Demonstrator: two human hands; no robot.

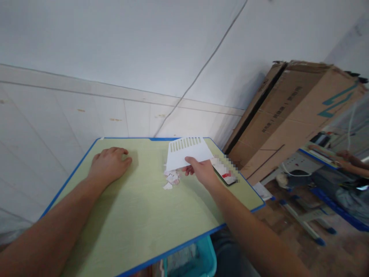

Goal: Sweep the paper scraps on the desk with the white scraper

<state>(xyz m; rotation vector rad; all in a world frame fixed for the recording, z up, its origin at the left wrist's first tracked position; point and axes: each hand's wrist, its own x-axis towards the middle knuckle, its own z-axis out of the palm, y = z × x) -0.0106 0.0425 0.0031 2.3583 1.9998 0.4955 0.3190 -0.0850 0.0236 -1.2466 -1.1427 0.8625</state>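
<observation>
My right hand (201,171) grips a thin, stiff white sheet with a row of slots (188,154) by its near edge, thumb on top and fingers underneath. The sheet is tilted above the far middle of the desk. Just below it lies a small pile of torn paper scraps (172,177), partly covered by the sheet. On the left side of the desk rests my left hand (108,164), palm down, its fingers loosely bent and the thumb apart, holding nothing.
The pale green desk (135,219) has a blue rim and stands against the wall. A dark-edged phone, partly pixelated (229,177), lies at its right. Below the front edge is a turquoise bin (211,256). Tall cardboard boxes (288,111) lean at right; another person's arm (350,163) is beyond.
</observation>
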